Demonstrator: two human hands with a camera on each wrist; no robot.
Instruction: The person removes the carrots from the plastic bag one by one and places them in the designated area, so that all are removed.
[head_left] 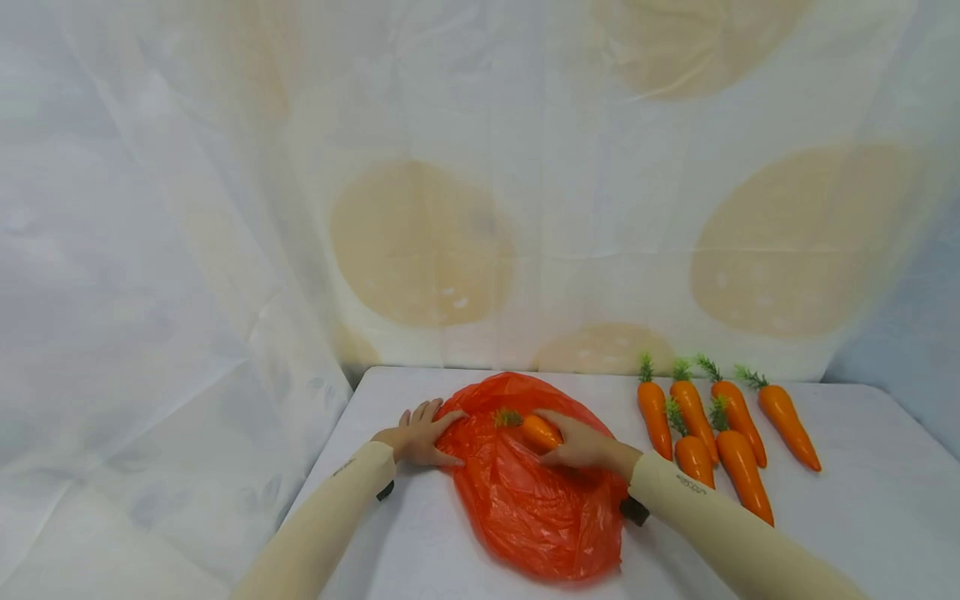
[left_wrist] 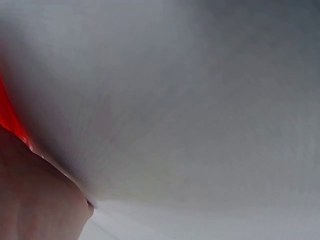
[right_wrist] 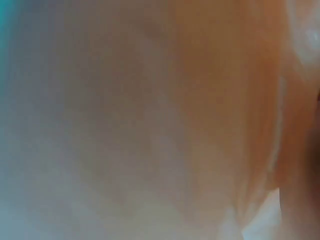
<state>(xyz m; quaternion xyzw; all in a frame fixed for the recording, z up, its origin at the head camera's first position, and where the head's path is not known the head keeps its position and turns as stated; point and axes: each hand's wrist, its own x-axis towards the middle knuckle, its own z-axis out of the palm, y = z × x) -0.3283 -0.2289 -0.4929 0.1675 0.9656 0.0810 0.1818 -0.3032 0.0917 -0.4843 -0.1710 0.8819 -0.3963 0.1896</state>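
Note:
A crumpled red plastic bag (head_left: 525, 517) lies on the white table. Over it, my right hand (head_left: 585, 443) grips an orange carrot (head_left: 538, 432) with a green leafy top, thumb on one side and fingers on the other. Whether that carrot touches the bag I cannot tell. At the bag's left edge, my left hand (head_left: 420, 435) rests with fingers spread, its thumb and forefinger against the plastic. The left wrist view shows part of this hand (left_wrist: 40, 195) beside a strip of red bag (left_wrist: 11, 117). Blurred orange and grey fill the right wrist view.
Several more orange carrots with green tops, one of them a carrot (head_left: 787, 425) at the far right, lie to the right of the bag. Behind the table (head_left: 862, 492) hangs a pale curtain (head_left: 585, 208) with tan round patches; pale sheeting (head_left: 150, 333) also hangs at the left.

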